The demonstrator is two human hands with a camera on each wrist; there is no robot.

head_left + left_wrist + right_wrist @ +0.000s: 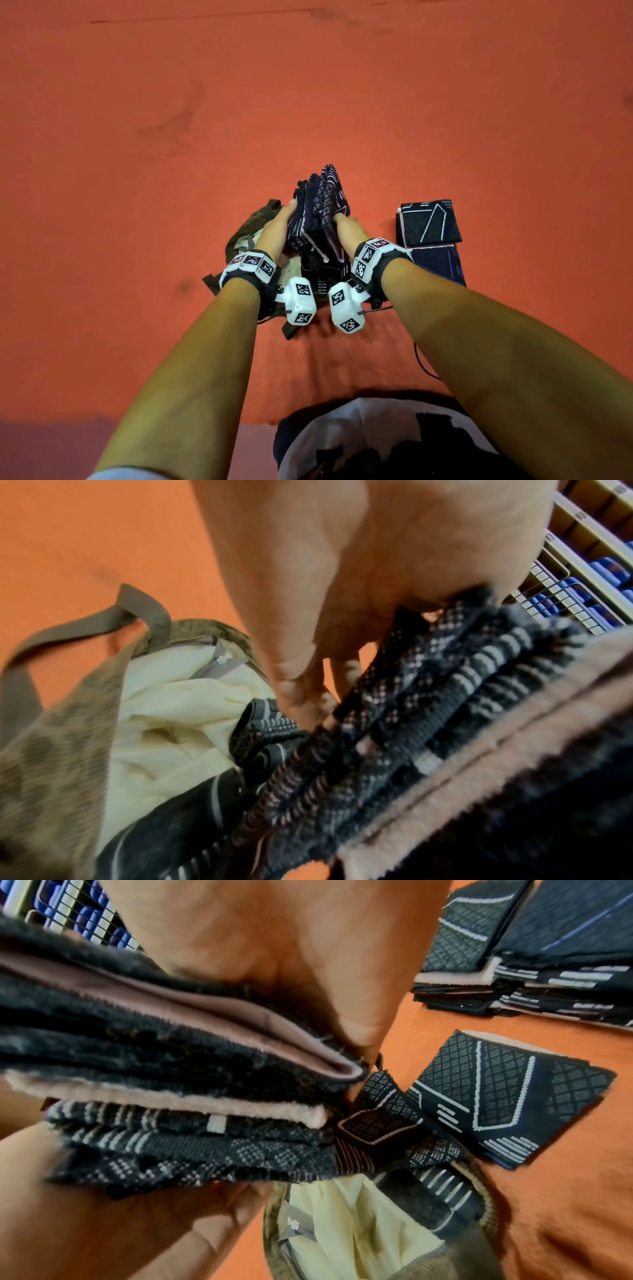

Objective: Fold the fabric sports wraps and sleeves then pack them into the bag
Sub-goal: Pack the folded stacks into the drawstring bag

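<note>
A: Thick bundle of folded dark navy knit sleeves (317, 219), white and pink diamond and stripe weave, pale pink lining showing along the folded edges. Held upright, just above the mouth of the olive-brown woven bag (247, 222).

B: Left hand (275, 228) flat against the bundle's left face, fingers (298, 685) reaching down beside it, thumb on the near side. Clamped, not pinched by the tips.

A: Right hand (346, 228) pressed to the opposite face, thumb (363, 1020) lying over the pink lining. Bundle squeezed between both hands.

B: Edges in the left wrist view: several layers stacked, ribbed cuffs with short white bars, somewhat blurred.

A: Bag lying on the orange fabric surface (171, 137), mouth open, cream lining (161, 710) exposed, brown webbing strap (68, 631) trailing off to its left.

B: Inside the bag already: dark patterned folded pieces (263, 731), tucked against the lining.

A: Right of the bag, on the surface: two stacks of folded navy sleeves (430, 222), square, white line pattern on top, the nearer stack partly hidden behind the right wrist.

B: One more folded navy square with white chevron lines (507, 1099), seen from the right wrist, lying just beside the bag's rim.

A: White marker-tagged wrist units (298, 301) strapped on both forearms.
</note>
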